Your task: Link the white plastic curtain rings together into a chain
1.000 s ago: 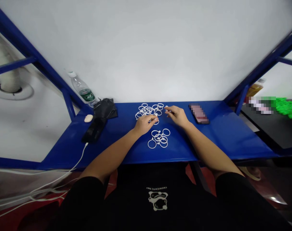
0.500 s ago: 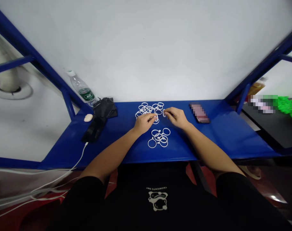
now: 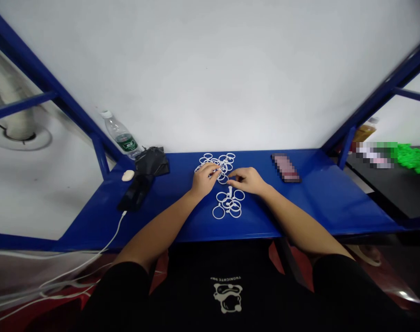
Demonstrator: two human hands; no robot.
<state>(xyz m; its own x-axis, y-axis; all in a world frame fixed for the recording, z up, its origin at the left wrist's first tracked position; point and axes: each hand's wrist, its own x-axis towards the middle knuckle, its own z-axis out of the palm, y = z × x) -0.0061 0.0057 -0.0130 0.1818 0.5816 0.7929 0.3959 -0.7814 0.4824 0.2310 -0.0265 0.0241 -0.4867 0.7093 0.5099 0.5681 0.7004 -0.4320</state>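
Two groups of white plastic rings lie on the blue table (image 3: 317,198). The far pile (image 3: 217,161) is loose; the near cluster (image 3: 229,205) lies closer to me. My left hand (image 3: 203,179) rests at the near edge of the far pile, fingers curled on a ring. My right hand (image 3: 248,180) sits just right of it, fingers pinched together above the near cluster, with a small white ring piece (image 3: 230,190) at its fingertips.
A phone (image 3: 285,168) lies flat to the right. At the left stand a water bottle (image 3: 122,136), a black crumpled bag (image 3: 151,161), a dark device (image 3: 132,196) with a white cable (image 3: 102,242), and a small white object (image 3: 128,175). Blue frame struts rise on both sides.
My right hand has moved left and nearer, from the far pile's right side to just above the near cluster. My left hand stayed at the far pile. The view shifted slightly down.
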